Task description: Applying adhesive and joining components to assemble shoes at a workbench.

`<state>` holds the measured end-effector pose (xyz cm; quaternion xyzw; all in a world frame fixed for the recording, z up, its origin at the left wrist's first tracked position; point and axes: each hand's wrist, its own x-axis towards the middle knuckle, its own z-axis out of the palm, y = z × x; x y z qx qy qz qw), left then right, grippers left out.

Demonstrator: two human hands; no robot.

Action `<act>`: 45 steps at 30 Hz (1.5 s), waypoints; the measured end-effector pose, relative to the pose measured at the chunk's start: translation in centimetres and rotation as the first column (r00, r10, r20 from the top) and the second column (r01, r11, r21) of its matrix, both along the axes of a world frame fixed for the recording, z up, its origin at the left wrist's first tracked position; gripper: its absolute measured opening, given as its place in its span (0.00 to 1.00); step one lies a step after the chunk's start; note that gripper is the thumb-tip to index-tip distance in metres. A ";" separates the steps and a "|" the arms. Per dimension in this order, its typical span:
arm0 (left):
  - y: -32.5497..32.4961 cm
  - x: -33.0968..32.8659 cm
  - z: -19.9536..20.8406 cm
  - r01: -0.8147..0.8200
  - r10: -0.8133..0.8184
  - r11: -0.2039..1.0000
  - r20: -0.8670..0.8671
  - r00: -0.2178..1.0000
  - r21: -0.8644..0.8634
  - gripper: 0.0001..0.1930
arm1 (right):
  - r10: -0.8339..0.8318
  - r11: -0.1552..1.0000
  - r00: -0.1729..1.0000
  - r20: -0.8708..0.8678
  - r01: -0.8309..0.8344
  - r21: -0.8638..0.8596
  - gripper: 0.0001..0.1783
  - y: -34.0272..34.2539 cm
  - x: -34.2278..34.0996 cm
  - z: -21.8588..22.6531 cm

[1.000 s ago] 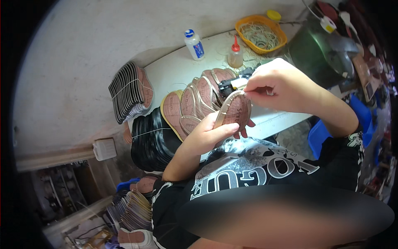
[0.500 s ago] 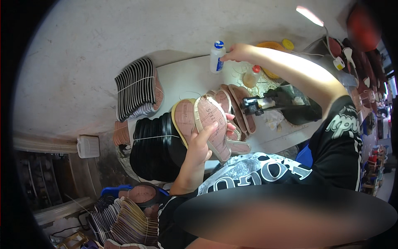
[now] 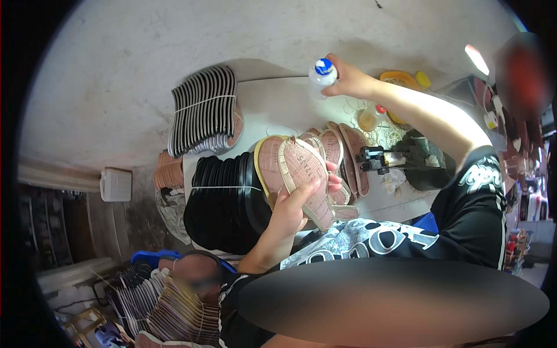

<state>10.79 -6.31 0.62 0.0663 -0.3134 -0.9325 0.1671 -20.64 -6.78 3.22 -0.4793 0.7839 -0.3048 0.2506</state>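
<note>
We recorded through the left of two head-mounted fisheye cameras, aimed downward past the wearer's black T-shirt (image 3: pixel 467 229). We framed the left hand (image 3: pixel 293 206), right hand (image 3: pixel 347 79) and white worktable (image 3: pixel 275 104) at close range, with the wall (image 3: pixel 139 64) across the top and straight edges curving toward the rim.

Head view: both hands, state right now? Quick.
Left hand: closed, holding a pinkish-brown insole with a pale rim.
Right hand: closed, gripping the white bottle with a blue cap.
</note>
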 end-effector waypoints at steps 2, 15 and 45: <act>0.3 -0.2 0.2 -0.033 0.033 0.999 -0.015 0.999 0.027 0.19 | 0.223 0.968 0.971 -0.087 -0.231 -0.098 0.37 1.3 2.7 3.4; 3.0 -0.9 1.9 0.029 -0.027 0.998 -0.022 0.999 0.057 0.18 | 0.476 0.839 0.578 -0.663 -0.523 0.146 0.35 6.4 9.4 12.3; 4.2 -1.4 2.9 0.102 -0.100 0.989 -0.024 0.995 0.103 0.19 | 0.355 0.919 0.667 -0.655 -0.377 0.115 0.32 8.0 9.6 12.1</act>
